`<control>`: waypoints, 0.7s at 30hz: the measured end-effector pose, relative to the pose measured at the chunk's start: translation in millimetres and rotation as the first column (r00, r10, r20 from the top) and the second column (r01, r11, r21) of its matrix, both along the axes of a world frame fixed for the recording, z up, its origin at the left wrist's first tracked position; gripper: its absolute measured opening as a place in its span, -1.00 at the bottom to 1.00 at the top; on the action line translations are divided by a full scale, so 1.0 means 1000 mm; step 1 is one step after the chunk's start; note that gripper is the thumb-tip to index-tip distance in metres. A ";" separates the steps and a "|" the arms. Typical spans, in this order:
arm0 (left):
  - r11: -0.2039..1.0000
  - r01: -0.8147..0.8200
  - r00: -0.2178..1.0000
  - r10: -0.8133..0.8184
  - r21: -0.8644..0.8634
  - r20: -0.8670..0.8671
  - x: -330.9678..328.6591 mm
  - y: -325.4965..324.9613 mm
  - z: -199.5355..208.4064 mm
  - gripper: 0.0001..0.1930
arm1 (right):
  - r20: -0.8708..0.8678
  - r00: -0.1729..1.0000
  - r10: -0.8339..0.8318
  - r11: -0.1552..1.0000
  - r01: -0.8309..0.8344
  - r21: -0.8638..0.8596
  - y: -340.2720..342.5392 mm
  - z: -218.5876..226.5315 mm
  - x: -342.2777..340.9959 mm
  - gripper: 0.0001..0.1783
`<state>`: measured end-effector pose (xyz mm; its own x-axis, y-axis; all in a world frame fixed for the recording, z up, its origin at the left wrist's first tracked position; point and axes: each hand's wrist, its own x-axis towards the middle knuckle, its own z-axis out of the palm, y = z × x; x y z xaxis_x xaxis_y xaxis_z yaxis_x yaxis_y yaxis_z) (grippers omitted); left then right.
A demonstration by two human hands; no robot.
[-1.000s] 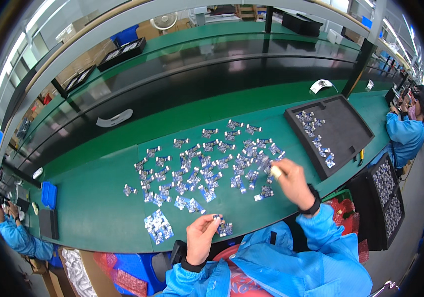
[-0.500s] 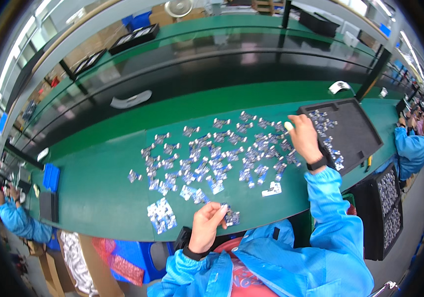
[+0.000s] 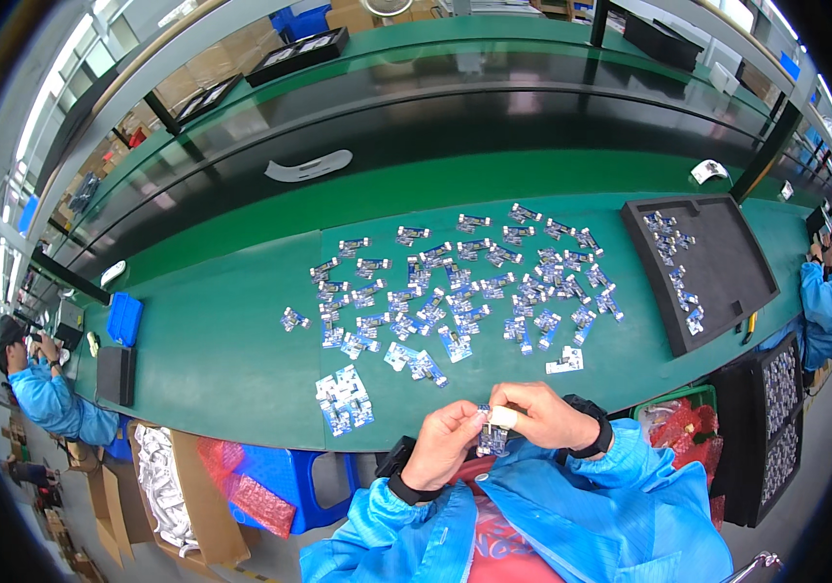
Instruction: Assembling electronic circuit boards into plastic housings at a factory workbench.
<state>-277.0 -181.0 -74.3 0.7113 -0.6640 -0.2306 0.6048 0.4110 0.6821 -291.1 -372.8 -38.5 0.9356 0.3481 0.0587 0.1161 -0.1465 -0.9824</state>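
Observation:
A small blue circuit board (image 3: 493, 443) is held close in front of my body, past the table's near edge. My left hand (image 3: 440, 445) pinches its left side between thumb and fingers. From the other side, my right hand (image 3: 547, 418) closes on its top edge; a pale cover shows on the thumb. Any smaller part between the fingertips is hidden. Many similar boards (image 3: 432, 309) lie scattered over the green table (image 3: 226, 340). Nearer to me are a group of white-and-blue boards (image 3: 345, 398) and a single pale board (image 3: 564, 360).
A black foam tray (image 3: 717, 262) with several boards along its left side sits at the right. Below the table are filled black trays (image 3: 775, 418), a green basket (image 3: 678, 398), a blue stool (image 3: 289, 486) and a cardboard box (image 3: 207, 496). Co-workers sit at both ends.
My right hand has left the foam tray's left edge and come to the board in my left hand. Both hands now meet at that board. The whole view has shifted slightly.

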 end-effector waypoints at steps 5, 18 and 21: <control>0.990 0.041 0.994 -0.054 -0.137 -0.091 -0.002 -0.001 -0.004 -0.87 | 0.000 1.000 0.028 0.999 -0.028 0.035 -0.002 -0.004 -0.002 -0.80; 0.917 -0.063 0.940 -0.078 0.394 0.331 0.006 -0.017 0.029 -0.90 | -0.227 0.973 -0.035 0.963 0.094 0.252 -0.019 -0.013 -0.012 -0.80; 0.933 0.049 0.954 -0.149 0.357 0.259 0.007 -0.017 0.028 -0.88 | -0.173 0.985 -0.021 0.992 0.042 0.120 -0.026 -0.007 -0.014 -0.81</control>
<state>-269.7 -198.2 -46.6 0.7141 -0.6501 -0.2597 0.3964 0.0698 0.9154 -304.9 -398.5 -45.8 0.9459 0.3182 -0.0625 -0.0579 -0.0240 -0.9980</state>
